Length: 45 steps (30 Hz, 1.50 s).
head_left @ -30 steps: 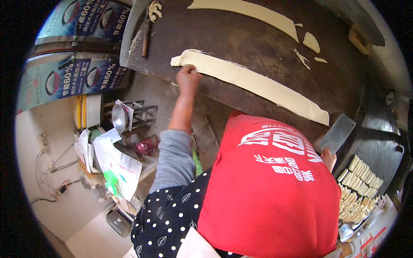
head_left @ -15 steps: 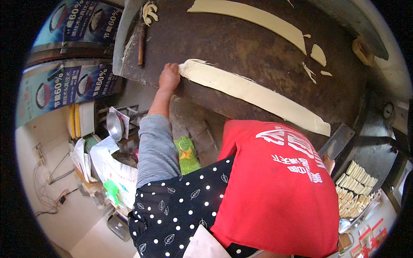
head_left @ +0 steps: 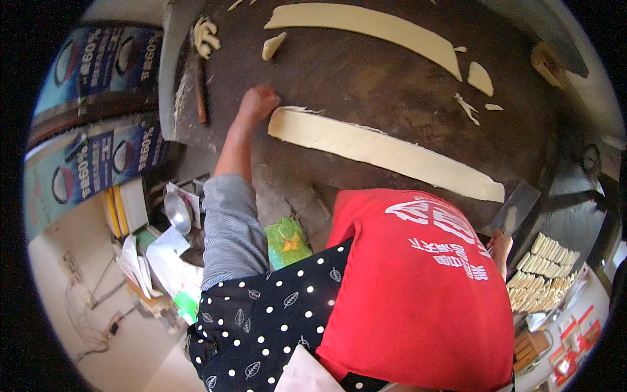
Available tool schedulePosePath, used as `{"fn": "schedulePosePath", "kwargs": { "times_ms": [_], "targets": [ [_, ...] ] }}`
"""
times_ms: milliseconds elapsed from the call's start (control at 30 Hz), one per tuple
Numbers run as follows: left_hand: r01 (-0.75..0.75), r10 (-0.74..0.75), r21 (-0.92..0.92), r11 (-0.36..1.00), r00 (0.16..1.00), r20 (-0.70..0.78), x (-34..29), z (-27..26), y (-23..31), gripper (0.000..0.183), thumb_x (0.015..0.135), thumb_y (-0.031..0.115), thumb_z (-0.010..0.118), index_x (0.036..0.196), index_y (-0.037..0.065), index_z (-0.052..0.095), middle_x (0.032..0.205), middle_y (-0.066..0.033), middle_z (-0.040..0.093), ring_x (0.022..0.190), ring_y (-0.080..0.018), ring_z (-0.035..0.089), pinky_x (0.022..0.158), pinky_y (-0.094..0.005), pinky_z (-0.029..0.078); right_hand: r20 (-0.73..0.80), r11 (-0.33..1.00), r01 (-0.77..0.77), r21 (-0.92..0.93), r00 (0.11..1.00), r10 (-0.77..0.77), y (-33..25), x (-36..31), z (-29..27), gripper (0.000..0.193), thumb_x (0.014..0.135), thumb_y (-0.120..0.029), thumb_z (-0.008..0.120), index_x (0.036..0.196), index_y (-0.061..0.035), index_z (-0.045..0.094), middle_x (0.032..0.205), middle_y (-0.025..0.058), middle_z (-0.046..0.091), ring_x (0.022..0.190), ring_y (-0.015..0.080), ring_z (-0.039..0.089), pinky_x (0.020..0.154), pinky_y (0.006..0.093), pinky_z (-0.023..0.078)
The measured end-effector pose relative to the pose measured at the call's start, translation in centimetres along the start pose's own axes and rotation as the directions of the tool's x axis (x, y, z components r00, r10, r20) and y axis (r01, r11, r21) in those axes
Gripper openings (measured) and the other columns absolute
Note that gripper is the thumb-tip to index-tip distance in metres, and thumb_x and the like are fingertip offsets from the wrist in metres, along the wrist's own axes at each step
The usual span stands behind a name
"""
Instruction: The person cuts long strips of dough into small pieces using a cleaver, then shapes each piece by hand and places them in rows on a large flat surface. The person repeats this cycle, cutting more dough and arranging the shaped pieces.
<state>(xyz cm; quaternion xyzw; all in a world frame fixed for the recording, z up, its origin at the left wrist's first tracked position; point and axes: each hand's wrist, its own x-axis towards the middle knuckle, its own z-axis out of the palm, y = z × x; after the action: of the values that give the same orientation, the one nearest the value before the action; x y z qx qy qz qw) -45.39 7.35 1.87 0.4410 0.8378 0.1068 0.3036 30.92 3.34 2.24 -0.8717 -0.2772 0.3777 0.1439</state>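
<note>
My left hand (head_left: 260, 102) is just above the table beside the left end of a long, flat dough strip (head_left: 385, 153). Its fingers are curled in, and nothing shows in them. A small dough scrap (head_left: 274, 46) lies apart, beyond that hand. At the strip's right end, my right hand (head_left: 501, 245), partly hidden by the red cloth over my front, grips a wide-bladed cleaver (head_left: 517, 208). The blade lies close to the strip's end. Farther off, a second long dough strip (head_left: 366, 25) lies on the dark tabletop (head_left: 366, 78).
A wooden-handled tool (head_left: 200, 91) lies at the table's left edge below a heap of dough scraps (head_left: 206, 38). More dough pieces (head_left: 480, 78) are at the right. Rows of cut dough sticks (head_left: 545, 268) stand right of me. A metal bowl (head_left: 177, 212) is at lower left.
My left hand has let go of the near strip's left end, which now looks cut straight. A dough scrap has appeared beyond it. More of my right hand and the cleaver shows.
</note>
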Motion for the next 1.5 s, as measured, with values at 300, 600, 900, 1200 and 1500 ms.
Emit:
{"fn": "schedulePosePath", "kwargs": {
  "times_ms": [300,600,900,1200,1500],
  "targets": [
    [-0.073,-0.017,0.528,0.846,0.986,0.163,-0.6,2.6,4.0,0.026,0.077,0.026,0.059,0.093,0.010,0.071,0.096,-0.0155,0.068,0.091,-0.0345,0.065,0.078,-0.0444,0.052,-0.034,0.996,0.014,-0.084,0.999,-0.017,0.5,0.1,0.4,0.015,0.078,-0.012,0.058,0.068,-0.0014,0.058,0.049,0.0052,0.051,0.036,0.0161,0.048,0.036,0.0305,0.035],
    [0.053,-0.075,0.198,0.979,0.992,0.104,2.2,0.8,-3.3,0.025,0.079,0.023,0.056,0.091,0.003,0.066,0.076,-0.0156,0.064,0.069,-0.0323,0.063,0.057,-0.0419,0.049,-0.071,1.000,0.027,0.015,0.997,-0.026,-0.6,-1.5,0.7,0.016,0.080,-0.015,0.060,0.072,-0.0007,0.060,0.053,0.0053,0.053,0.039,0.0164,0.050,0.038,0.0317,0.040],
    [0.032,-0.497,-0.755,0.655,0.771,-0.399,2.6,-0.7,-10.2,0.025,0.079,0.011,0.055,0.099,-0.003,0.057,0.091,-0.0166,0.062,0.081,-0.0297,0.061,0.073,-0.0391,0.049,-0.051,0.996,-0.002,0.088,0.999,0.006,-1.6,-2.6,0.8,0.016,0.082,-0.015,0.061,0.081,0.0005,0.061,0.054,0.0061,0.053,0.039,0.0169,0.051,0.037,0.0311,0.041],
    [-0.724,0.740,0.168,0.668,0.627,-0.241,-8.3,18.5,17.6,0.041,0.070,0.003,0.067,0.110,0.002,0.061,0.106,-0.0153,0.062,0.101,-0.0348,0.057,0.091,-0.0436,0.044,0.095,0.913,0.028,0.406,0.993,-0.073,-2.1,-5.5,1.6,0.019,0.085,-0.020,0.066,0.091,-0.0063,0.055,0.060,0.0011,0.052,0.046,0.0096,0.049,0.040,0.0252,0.040],
    [-0.971,0.961,-0.099,0.217,0.195,0.196,-17.7,27.3,32.4,0.039,0.071,0.008,0.066,0.109,0.003,0.059,0.117,-0.0144,0.056,0.113,-0.0348,0.051,0.094,-0.0457,0.042,0.132,0.932,0.181,0.315,0.964,-0.232,-1.7,-8.4,-1.6,0.036,0.090,-0.032,0.059,0.103,0.0009,0.061,0.061,0.0025,0.056,0.050,0.0106,0.054,0.047,0.0254,0.042]
  ]
}}
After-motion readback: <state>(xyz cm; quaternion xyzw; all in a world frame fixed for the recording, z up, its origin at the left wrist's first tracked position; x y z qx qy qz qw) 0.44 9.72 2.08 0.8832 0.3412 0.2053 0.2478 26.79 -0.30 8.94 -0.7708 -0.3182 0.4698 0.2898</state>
